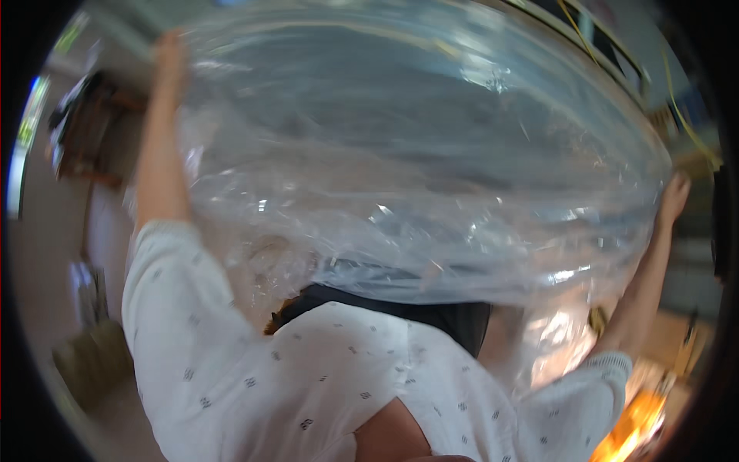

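Note:
A large sheet of clear plastic film [400, 162], wide and crinkled, is spread out in front of me and takes up most of the view. My left hand [170, 60], raised at the upper left, is closed on one edge of the film, though motion blurs its fingers. At the right, lower down, my right hand [675, 197] grips the opposite edge. Between them the film is drawn out, with loose folds hanging toward my body. Whether it is a single layer or a bag, I cannot tell.
Brown wooden furniture [104, 127] with dark things on it stands at the left, above an olive-green block-shaped object [94, 363]. A yellow cord [683, 123] hangs at the upper right. A shiny orange object [635, 423] lies at the lower right.

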The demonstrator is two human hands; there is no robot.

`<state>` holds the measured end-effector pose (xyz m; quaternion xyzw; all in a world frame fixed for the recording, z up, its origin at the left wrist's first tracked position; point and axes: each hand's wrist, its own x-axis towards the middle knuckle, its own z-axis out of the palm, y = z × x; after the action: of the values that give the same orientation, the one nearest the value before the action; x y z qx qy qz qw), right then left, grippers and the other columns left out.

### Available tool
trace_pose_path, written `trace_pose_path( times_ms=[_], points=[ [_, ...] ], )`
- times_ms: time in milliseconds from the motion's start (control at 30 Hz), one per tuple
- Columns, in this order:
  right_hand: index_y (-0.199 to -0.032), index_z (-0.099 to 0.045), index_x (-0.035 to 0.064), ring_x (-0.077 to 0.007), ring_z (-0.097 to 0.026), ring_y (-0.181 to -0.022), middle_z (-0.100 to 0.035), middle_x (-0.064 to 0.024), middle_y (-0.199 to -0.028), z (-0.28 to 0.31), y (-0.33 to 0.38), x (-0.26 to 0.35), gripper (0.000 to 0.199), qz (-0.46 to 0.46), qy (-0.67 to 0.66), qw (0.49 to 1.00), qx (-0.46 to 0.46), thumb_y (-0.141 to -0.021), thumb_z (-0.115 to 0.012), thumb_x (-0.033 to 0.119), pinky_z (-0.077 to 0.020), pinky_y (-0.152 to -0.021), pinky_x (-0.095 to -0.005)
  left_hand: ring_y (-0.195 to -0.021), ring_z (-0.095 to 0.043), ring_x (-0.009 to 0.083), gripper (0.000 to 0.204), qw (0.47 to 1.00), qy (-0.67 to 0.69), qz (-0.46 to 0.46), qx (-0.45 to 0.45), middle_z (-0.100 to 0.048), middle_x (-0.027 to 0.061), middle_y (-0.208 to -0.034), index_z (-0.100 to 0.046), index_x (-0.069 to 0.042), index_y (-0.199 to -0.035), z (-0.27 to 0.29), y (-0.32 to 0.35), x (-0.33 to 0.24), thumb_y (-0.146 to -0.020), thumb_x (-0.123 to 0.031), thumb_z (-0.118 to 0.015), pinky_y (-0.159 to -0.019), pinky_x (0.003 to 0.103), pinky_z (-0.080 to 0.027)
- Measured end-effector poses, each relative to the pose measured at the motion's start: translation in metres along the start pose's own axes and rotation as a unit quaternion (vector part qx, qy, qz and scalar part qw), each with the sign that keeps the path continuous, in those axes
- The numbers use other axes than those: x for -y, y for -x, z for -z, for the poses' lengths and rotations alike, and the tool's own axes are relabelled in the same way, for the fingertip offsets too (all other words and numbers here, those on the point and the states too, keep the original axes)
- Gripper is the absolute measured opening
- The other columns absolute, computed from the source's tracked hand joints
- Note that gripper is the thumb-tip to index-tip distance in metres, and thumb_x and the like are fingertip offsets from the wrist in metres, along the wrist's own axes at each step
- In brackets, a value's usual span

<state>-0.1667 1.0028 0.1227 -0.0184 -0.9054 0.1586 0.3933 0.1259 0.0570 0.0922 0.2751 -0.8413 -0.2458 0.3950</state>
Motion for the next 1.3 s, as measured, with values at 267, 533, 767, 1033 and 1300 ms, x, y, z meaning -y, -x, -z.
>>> trace_pose_path(
  times_ms=[267, 533, 767, 1033, 1300],
  points=[
    [-0.102, -0.053, -0.0018, -0.0179, -0.052, -0.085, -0.058, -0.0099, -0.094, -0.08, 0.085, -0.032, 0.03, -0.058, -0.214, 0.969, 0.108, -0.088, -0.053, 0.025, -0.0402, -0.079, -0.0275, -0.075, -0.059, 0.0132, 0.022, 0.982, 0.179, 0.025, -0.053, -0.064, 0.0051, -0.077, -0.067, -0.006, -0.087, -0.11, -0.005, 0.043, -0.077, -0.025, -0.061, -0.069, 0.026, -0.045],
    [-0.097, -0.055, -0.0018, -0.0181, -0.051, -0.084, -0.058, -0.0092, -0.091, -0.104, 0.059, -0.027, 0.028, -0.024, -0.136, 0.983, 0.123, -0.087, -0.054, 0.024, -0.0394, -0.079, -0.0277, -0.077, -0.059, 0.0175, 0.021, 0.988, 0.145, 0.016, -0.044, -0.062, 0.006, -0.082, -0.069, -0.009, -0.085, -0.14, -0.033, 0.05, -0.074, -0.026, -0.066, -0.071, 0.03, -0.044],
    [-0.097, -0.056, -0.0028, -0.0179, -0.052, -0.084, -0.059, -0.0095, -0.092, -0.108, 0.054, -0.012, 0.03, -0.073, -0.13, 0.982, 0.116, -0.085, -0.055, 0.025, -0.0395, -0.08, -0.0275, -0.079, -0.056, 0.0162, 0.023, 0.99, 0.132, 0.016, -0.04, -0.059, 0.0054, -0.083, -0.068, -0.008, -0.089, -0.141, -0.035, 0.033, -0.072, -0.023, -0.068, -0.071, 0.027, -0.043],
    [-0.078, -0.054, -0.007, -0.0285, -0.052, -0.075, -0.057, -0.0164, -0.08, -0.103, 0.047, 0.003, 0.042, -0.01, 0.054, 0.998, 0.021, -0.075, -0.065, 0.033, -0.0409, -0.072, -0.0373, -0.073, -0.051, 0.0124, 0.033, 0.987, 0.076, 0.061, -0.126, -0.056, 0.0065, -0.079, -0.057, 0.0, -0.09, -0.138, -0.034, 0.03, -0.067, -0.018, -0.071, -0.067, 0.025, -0.043],
    [-0.089, -0.057, -0.0149, -0.0297, -0.053, -0.076, -0.058, -0.0232, -0.086, -0.099, 0.045, -0.001, 0.049, -0.126, -0.087, 0.988, -0.007, -0.083, -0.055, 0.033, -0.0422, -0.072, -0.0397, -0.056, -0.054, 0.0208, 0.013, 0.856, 0.401, 0.236, -0.225, -0.055, 0.0136, -0.073, -0.051, 0.003, -0.081, -0.113, -0.039, 0.055, -0.083, -0.005, -0.04, -0.053, 0.029, -0.049]
  ],
)
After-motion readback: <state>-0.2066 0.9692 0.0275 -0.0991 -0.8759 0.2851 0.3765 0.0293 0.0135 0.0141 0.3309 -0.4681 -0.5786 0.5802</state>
